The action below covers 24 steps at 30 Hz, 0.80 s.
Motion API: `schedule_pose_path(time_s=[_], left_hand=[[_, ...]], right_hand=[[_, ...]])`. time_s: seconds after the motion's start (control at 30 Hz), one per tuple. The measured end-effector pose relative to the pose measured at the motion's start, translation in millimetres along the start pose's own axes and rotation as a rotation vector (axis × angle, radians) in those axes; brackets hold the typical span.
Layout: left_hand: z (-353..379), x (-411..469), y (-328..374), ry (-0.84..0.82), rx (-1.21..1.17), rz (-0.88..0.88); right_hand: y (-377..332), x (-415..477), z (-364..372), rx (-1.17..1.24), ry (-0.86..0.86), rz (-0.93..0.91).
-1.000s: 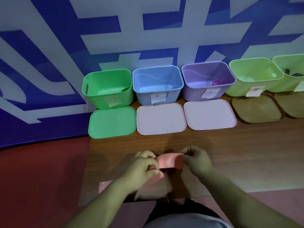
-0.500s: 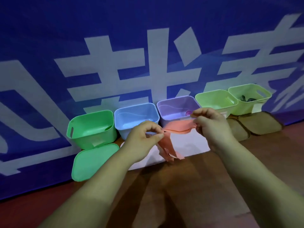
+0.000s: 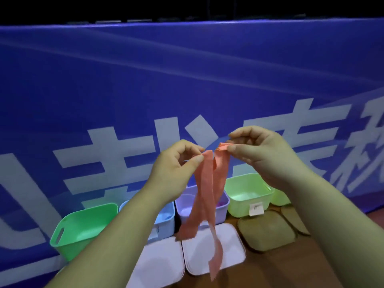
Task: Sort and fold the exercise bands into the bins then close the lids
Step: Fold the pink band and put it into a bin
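A salmon-pink exercise band (image 3: 207, 190) hangs in the air in front of me, its loose ends dangling down over the lids. My left hand (image 3: 174, 169) pinches one top edge and my right hand (image 3: 257, 150) pinches the other, close together. Below stand open bins in a row: green (image 3: 83, 227), blue (image 3: 166, 221), purple (image 3: 187, 202) with something pink inside, and two light green ones (image 3: 247, 194) (image 3: 280, 198). The lids lie flat in front of them.
A blue banner (image 3: 187, 90) with large white characters rises right behind the bins. Two pale pink lids (image 3: 224, 246) (image 3: 160, 260) and two brown lids (image 3: 268, 229) (image 3: 295, 217) lie on the wooden floor (image 3: 291, 267). A paper label (image 3: 256, 208) hangs on the light green bin.
Both hands lifted the band from low over the floor up to head height. The band has unfolded and now hangs long. The view tilted upward.
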<state>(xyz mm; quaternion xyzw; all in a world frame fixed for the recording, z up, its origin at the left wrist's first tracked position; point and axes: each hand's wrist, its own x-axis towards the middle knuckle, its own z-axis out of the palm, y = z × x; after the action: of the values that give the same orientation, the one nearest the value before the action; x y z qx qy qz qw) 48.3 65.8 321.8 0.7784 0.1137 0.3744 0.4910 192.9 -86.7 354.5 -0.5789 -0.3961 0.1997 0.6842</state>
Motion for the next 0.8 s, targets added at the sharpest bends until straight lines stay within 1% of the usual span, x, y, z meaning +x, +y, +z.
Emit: schedule_pose_path(time_s=[0.1,0.33,0.43,0.53,0.6,0.8], left_hand=[[22,9,8,0.014,0.06,0.024],[71,24,20,0.041,0.056,0.019],[86,31,26,0.045,0.03,0.011],[100,36,31,0.058,-0.009,0.007],[109,38,33,0.071,-0.017,0.002],[132,40,32,0.109,0.037,-0.027]], right_hand=[[-8,10,-25,-0.166,0.04,-0.048],[-8,31,-77,-0.323,0.053,-0.067],[-6,36,-94,-0.345,0.05,-0.077],[-3,42,-108,-0.322,0.034,-0.071],[1,45,-114,-0.26,0.015,-0.059],[17,48,-123,-0.031,-0.08,0.078]])
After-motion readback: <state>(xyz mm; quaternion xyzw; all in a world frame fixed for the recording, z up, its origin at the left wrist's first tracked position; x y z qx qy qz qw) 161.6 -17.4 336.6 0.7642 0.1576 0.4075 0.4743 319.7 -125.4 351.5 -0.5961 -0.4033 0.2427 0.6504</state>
